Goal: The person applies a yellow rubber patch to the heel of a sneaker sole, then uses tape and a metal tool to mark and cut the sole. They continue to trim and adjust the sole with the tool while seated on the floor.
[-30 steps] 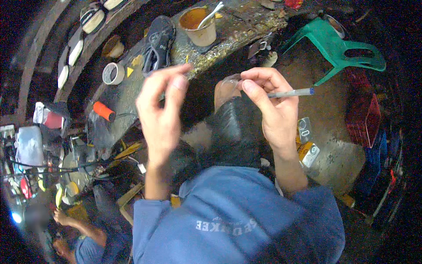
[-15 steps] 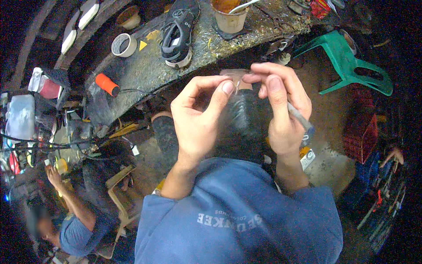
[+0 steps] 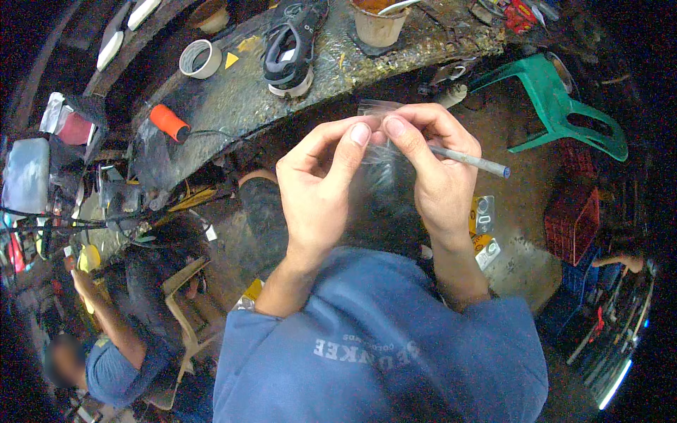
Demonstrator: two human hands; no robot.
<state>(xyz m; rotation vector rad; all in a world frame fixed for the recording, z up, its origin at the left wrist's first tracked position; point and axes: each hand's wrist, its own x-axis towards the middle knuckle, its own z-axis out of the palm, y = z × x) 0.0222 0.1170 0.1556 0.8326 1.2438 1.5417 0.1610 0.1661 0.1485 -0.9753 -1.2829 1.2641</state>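
Thumb and fingertips of my left hand (image 3: 321,180) pinch a thin clear plastic piece (image 3: 376,107), perhaps a small bag or film. My right hand (image 3: 444,166) grips the same plastic right beside it, so the two thumbs almost meet. A grey pen-like stick (image 3: 481,163) with a blue end passes through my right hand and juts out to the right. Both hands are held up in front of the workbench edge, above my lap. The fingers cover most of the plastic.
On the worn workbench (image 3: 233,99) are a black shoe (image 3: 289,60), a stained cup (image 3: 379,29) with a white utensil, a tape roll (image 3: 214,62) and an orange cylinder (image 3: 169,123). A green plastic chair (image 3: 546,92) and red crate (image 3: 575,225) are right. Another person (image 3: 116,366) sits lower left.
My right hand has moved left against my left, and its thumb now presses on the plastic. The pen-like stick has swung from pointing down to pointing out to the right.
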